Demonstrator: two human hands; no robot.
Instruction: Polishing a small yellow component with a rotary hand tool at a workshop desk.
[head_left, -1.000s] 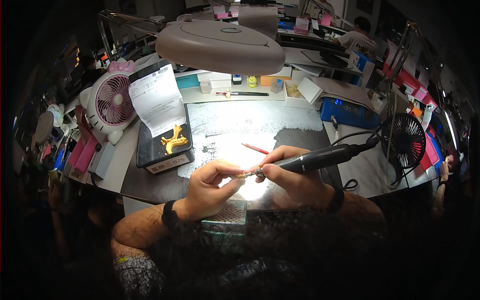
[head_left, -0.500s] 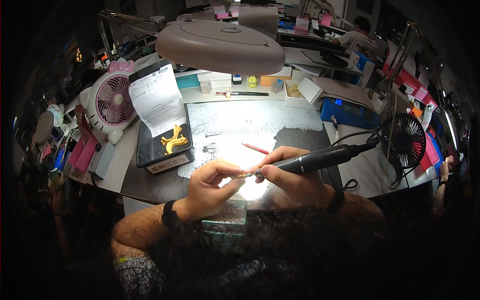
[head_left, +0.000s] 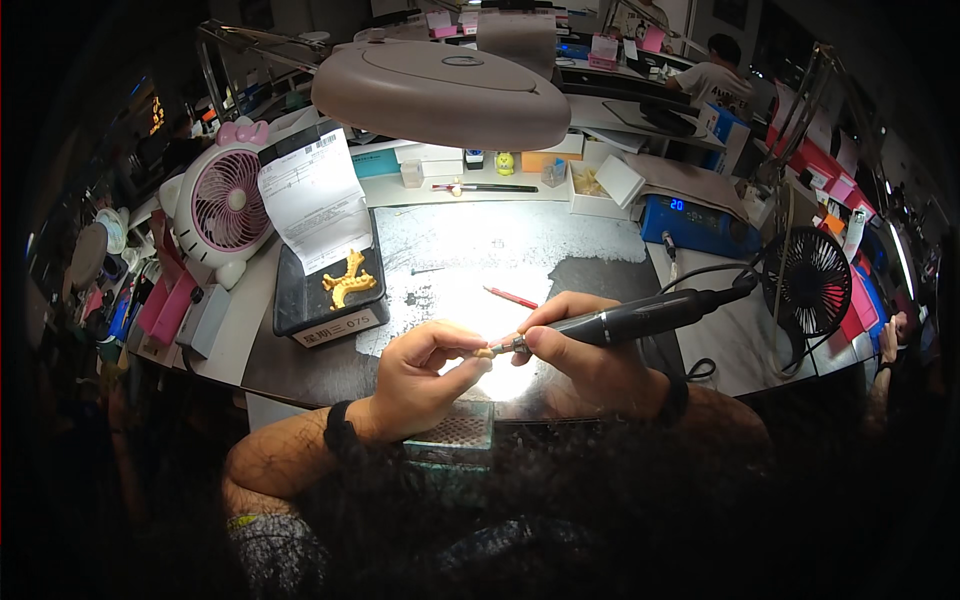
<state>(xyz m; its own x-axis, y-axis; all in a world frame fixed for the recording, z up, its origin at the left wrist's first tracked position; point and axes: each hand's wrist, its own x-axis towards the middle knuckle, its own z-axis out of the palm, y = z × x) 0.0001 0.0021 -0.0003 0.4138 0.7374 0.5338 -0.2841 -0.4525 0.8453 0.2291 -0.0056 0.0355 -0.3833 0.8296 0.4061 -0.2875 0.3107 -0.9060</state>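
Between the thumb and fingers of my left hand (head_left: 430, 372) is pinched a small yellowish dental piece (head_left: 485, 352), mostly covered by the fingertips. My right hand (head_left: 590, 365) grips a black rotary handpiece (head_left: 645, 317) like a pen. Its metal nose (head_left: 513, 346) points left, and the tip meets or nearly meets the piece; the exact contact is too small to tell. Beyond the hands, to the left, a black tray (head_left: 325, 318) holds yellow dental models (head_left: 350, 281) and a printed paper sheet (head_left: 312, 195).
A lamp (head_left: 440, 95) hangs over the bench. A red pencil-like stick (head_left: 511, 297) lies beyond my hands. Right of it are the blue control box (head_left: 700, 228), the handpiece cord and a black fan (head_left: 807, 285). A pink-and-white fan (head_left: 228, 200) stands left; a mesh-topped box (head_left: 452, 428) sits below my hands.
The handpiece has shifted very slightly to the right, and my right fingers with it. My left hand stays nearly in place, still pinching the piece.
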